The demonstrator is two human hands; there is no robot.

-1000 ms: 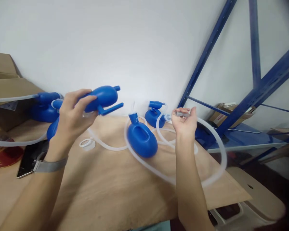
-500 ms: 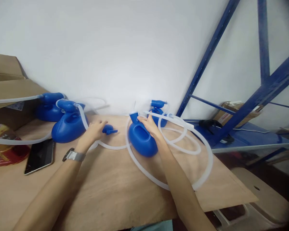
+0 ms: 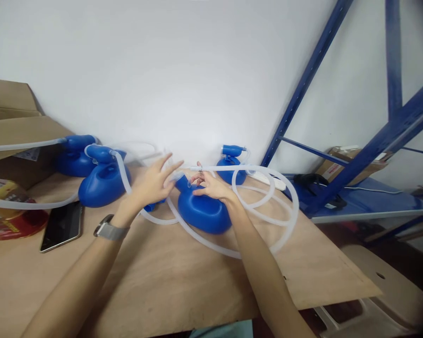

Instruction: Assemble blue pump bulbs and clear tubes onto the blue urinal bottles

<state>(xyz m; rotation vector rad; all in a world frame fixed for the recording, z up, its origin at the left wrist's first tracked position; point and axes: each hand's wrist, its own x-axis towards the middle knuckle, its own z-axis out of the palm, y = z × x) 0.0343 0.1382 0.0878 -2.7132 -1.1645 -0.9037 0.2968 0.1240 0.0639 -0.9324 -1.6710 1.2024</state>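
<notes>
Blue vessel (image 3: 204, 215) sits under our right hand (image 3: 213, 188), pinching the clear tube (image 3: 238, 256) — our left hand (image 3: 153, 185) hovers open (bare plywood (image 3: 183, 286) toward the near edge).

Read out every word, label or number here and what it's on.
Nothing legible.
The white label on the brown cardboard box: blurred.
Print on the red and yellow packet: blurred.
The sticker on the small cardboard box, blue shelf: too small.
The translucent white tube in the right hand: none seen.
</notes>
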